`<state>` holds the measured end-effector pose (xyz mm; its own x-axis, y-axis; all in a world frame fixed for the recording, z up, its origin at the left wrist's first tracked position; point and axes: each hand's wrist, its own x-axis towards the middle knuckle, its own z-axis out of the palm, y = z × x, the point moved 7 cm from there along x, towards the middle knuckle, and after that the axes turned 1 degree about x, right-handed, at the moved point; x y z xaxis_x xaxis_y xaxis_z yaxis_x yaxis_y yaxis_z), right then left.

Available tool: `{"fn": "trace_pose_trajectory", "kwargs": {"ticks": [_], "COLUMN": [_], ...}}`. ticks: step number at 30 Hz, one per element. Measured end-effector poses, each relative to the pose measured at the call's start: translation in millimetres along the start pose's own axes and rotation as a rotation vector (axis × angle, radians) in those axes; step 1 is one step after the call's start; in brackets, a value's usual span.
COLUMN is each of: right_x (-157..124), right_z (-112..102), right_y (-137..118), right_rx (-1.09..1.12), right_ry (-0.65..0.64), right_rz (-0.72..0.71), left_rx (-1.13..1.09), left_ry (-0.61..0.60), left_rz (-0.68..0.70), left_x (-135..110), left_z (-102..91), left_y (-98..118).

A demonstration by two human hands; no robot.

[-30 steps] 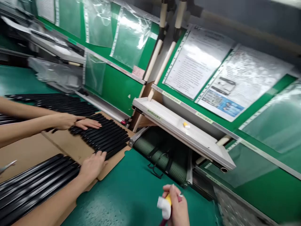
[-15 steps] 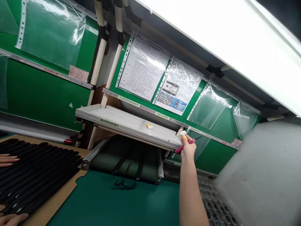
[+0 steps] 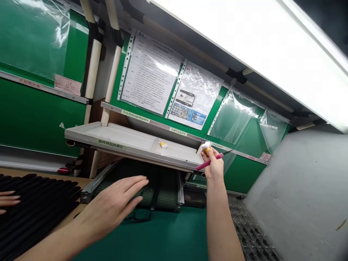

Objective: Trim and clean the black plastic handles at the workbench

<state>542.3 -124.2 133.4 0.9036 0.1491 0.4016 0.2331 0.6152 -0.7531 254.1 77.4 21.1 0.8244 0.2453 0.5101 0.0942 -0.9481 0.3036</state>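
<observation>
Right of the frame's centre, your right hand (image 3: 214,165) is held up at the near end of the white shelf (image 3: 130,137), fingers curled and grasping two articles. One is a small yellow-and-white piece (image 3: 206,146), its white part rounded, pinched near the thumb. The other is a slim magenta stick (image 3: 203,165), straight, lying slantwise across the hand. Your right forearm rises almost vertically from the bottom edge.

At lower centre-left, your left hand (image 3: 116,201) is back upward, fingers released and extended close together, thumb slightly apart, grasping nothing visible. It hangs before the ribbed dark-green belt (image 3: 168,197), the forearm slanting in from the lower left corner.

Near mid-frame, a second yellow-and-white piece (image 3: 163,145) lies on the shelf. Below it, a thin black frame (image 3: 143,219) shows against the smooth green desk (image 3: 168,239), partly hidden by your left hand. At lower left, long black rods (image 3: 35,203), round-ended, lie parallel on brown cardboard (image 3: 71,215); a co-worker's hand (image 3: 9,201) reaches over them from the left edge.
</observation>
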Motion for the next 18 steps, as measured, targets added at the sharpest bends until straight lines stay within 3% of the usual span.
{"fn": "trace_pose_trajectory", "kwargs": {"ticks": [2,4,7,9,13,18], "right_x": [-10.9,-25.4,-51.4,-69.0,-100.8,-123.4], "right_z": [-16.0,-38.4,-82.8,-119.9,-189.7,-234.7], "right_y": [-25.0,-49.5,-78.2,-86.4,-76.0,-49.4], "right_rx": [-0.004,-0.028,-0.125,-0.192,-0.215,-0.233], "right_ry": [0.006,0.016,0.055,0.146,0.372,0.453], "right_rz": [-0.040,-0.067,-0.062,-0.002,0.174,0.177], "left_rx": [0.018,0.012,-0.008,-0.011,-0.046,-0.125], "left_ry": [-0.141,-0.236,-0.358,-0.405,-0.502,-0.564], "left_rz": [0.094,0.124,0.159,0.211,0.286,0.261], "left_x": [56.5,107.5,163.4,189.7,235.4,290.0], "left_z": [-1.4,4.3,31.1,53.7,90.5,103.7], "left_y": [34.4,55.5,76.4,92.4,121.6,122.4]}}
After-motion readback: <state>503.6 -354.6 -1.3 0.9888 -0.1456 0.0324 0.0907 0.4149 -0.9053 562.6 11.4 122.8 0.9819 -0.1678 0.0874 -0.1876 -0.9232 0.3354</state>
